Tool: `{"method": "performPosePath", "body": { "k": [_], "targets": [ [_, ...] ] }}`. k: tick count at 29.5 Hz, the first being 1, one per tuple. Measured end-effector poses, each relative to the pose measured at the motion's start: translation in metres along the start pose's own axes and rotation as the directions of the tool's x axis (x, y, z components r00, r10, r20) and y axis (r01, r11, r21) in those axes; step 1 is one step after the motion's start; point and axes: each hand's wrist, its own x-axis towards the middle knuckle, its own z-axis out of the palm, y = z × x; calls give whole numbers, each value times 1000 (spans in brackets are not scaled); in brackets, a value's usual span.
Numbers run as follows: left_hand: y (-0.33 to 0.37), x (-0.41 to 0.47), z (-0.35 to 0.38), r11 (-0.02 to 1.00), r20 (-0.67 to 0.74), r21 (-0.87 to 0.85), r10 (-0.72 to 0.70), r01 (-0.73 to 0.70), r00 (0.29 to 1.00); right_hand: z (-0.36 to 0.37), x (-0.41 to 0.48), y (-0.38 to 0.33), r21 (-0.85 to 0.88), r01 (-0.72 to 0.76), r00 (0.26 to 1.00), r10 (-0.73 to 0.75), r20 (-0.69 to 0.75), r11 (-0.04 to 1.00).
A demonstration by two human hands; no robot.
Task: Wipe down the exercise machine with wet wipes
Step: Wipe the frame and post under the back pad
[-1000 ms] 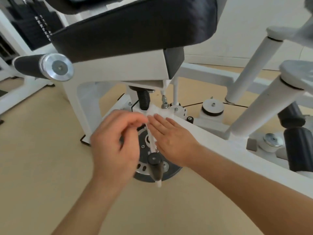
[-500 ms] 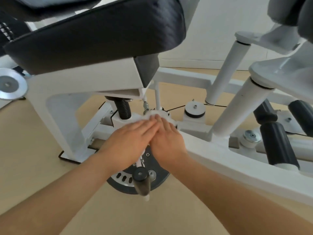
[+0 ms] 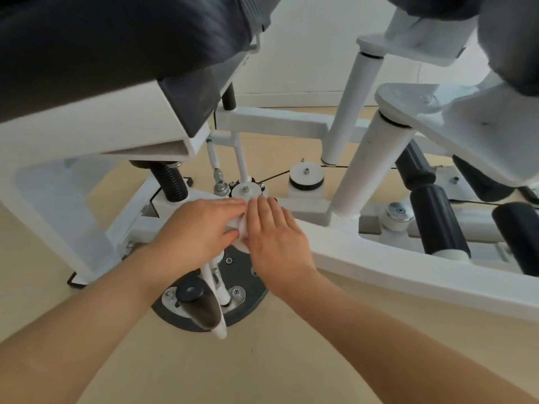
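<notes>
Tan floor [image 3: 262, 368] below the exercise machine [image 3: 408, 272]. Left grip [image 3: 201, 228] and right grip [image 3: 277, 231] press flat, fingers straight, on the wet wipe [image 3: 241, 225] — bear down evenly along the frame's edge.

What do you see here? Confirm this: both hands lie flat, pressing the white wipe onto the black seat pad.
Not right. The left hand and right hand do lie flat on the white wipe, but they press it onto the machine's white frame, below the black seat pad, not onto the pad. The head view shows it.
</notes>
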Motion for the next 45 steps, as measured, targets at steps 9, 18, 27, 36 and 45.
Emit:
{"method": "performPosePath", "body": {
  "k": [9,18,27,36,45],
  "targets": [
    [63,31,-51,909,678,375,-134,-183,723,-13,-90,87,-58,-238,957,244,156,969],
    [141,29,-52,818,704,415,-12,-398,710,-3,-110,89,46,-69,998,69,1,997],
    [215,16,84,900,365,253,250,-354,897,1,-201,188,-58,-502,865,502,-15,863],
    [240,10,112,876,84,207,427,-435,900,9,-196,186,1,-269,961,269,-62,963],
    [327,51,150,825,141,63,550,-562,823,-8,-249,298,-15,-753,657,753,29,658]
  ]
}}
